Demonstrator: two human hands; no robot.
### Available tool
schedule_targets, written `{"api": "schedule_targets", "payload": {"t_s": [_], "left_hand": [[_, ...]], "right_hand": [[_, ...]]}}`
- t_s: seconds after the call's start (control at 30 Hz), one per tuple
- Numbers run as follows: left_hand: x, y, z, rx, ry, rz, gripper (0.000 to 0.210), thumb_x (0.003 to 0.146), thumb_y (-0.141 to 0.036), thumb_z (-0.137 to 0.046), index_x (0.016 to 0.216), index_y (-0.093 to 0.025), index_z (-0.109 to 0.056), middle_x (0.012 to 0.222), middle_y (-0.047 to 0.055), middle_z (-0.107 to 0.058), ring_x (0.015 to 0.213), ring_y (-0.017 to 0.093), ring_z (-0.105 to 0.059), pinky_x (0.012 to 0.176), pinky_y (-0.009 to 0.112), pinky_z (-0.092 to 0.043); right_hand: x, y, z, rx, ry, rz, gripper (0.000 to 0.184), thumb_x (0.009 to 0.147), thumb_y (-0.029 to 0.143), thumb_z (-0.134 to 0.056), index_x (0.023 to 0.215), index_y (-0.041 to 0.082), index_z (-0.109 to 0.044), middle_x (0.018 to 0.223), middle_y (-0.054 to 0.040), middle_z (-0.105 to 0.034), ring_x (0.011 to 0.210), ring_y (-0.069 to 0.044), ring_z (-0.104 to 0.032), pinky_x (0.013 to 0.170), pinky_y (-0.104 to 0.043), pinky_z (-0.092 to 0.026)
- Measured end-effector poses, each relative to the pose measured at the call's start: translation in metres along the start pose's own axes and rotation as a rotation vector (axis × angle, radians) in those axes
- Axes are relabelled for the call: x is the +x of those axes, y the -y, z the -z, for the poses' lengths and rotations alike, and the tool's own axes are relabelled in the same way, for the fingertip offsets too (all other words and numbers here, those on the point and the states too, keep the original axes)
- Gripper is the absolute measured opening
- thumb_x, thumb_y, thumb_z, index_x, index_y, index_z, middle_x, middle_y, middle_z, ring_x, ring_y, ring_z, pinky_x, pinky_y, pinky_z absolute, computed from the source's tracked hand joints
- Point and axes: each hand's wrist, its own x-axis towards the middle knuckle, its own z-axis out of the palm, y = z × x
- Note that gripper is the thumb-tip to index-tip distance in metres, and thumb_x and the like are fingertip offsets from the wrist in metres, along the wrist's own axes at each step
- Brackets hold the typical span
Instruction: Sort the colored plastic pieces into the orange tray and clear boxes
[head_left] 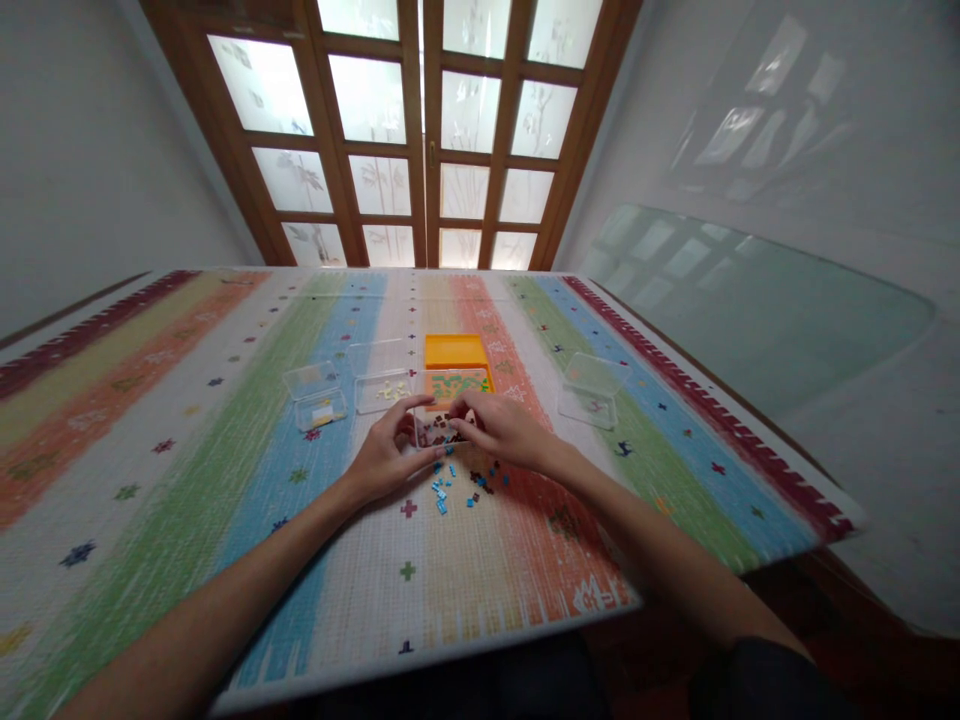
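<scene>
My left hand (384, 452) grips the left side of a small clear plastic box (418, 430), thumb at its near edge and fingers at the far side. Small dark brown pieces (439, 424) lie inside it. My right hand (501, 428) is over the right part of the box, its fingers bent together; whatever they hold, if anything, is hidden. Loose bright blue pieces (441, 496) are scattered on the tablecloth just in front of the box. A few dark brown pieces (482, 482) lie among them, below my right hand.
Behind the box stands an open yellow-orange case (455, 350) with green pieces (480, 383). To its left is a clear box (363, 398) with pale pieces; farther left, another clear box (301, 418). An open clear box (585, 408) sits right. The striped tablecloth (360, 610) covers the table.
</scene>
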Motion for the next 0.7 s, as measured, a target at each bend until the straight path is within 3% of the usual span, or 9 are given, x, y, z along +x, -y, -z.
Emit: {"api": "schedule_targets", "payload": {"t_s": [0.2, 0.47, 0.7], "left_hand": [[0.0, 0.0, -0.001, 0.029, -0.009, 0.008, 0.069, 0.081, -0.035, -0.086, 0.14, -0.017, -0.054, 0.104, 0.008, -0.073, 0.089, 0.02, -0.071, 0.085, 0.037, -0.057], [0.0, 0.0, 0.0, 0.029, -0.004, -0.016, 0.066, 0.082, -0.033, -0.085, 0.14, -0.018, -0.055, 0.097, 0.005, -0.072, 0.086, 0.019, -0.071, 0.084, 0.036, -0.057], [0.001, 0.0, -0.001, 0.004, 0.008, 0.007, 0.068, 0.082, -0.031, -0.085, 0.141, -0.017, -0.053, 0.103, 0.007, -0.074, 0.088, 0.02, -0.073, 0.086, 0.036, -0.058]], "right_hand": [[0.007, -0.004, -0.005, -0.069, 0.086, 0.117, 0.007, 0.098, 0.016, -0.057, 0.103, 0.019, -0.061, 0.105, -0.0093, -0.072, 0.095, -0.02, -0.064, 0.081, -0.03, -0.045], [0.012, -0.004, -0.008, -0.046, 0.052, 0.135, 0.01, 0.096, 0.014, -0.06, 0.102, 0.02, -0.065, 0.102, -0.0075, -0.074, 0.094, -0.019, -0.066, 0.082, -0.029, -0.046], [0.017, -0.001, -0.006, -0.039, 0.051, 0.203, 0.01, 0.097, 0.014, -0.059, 0.096, 0.019, -0.068, 0.102, -0.0074, -0.074, 0.09, -0.018, -0.066, 0.078, -0.028, -0.045]]}}
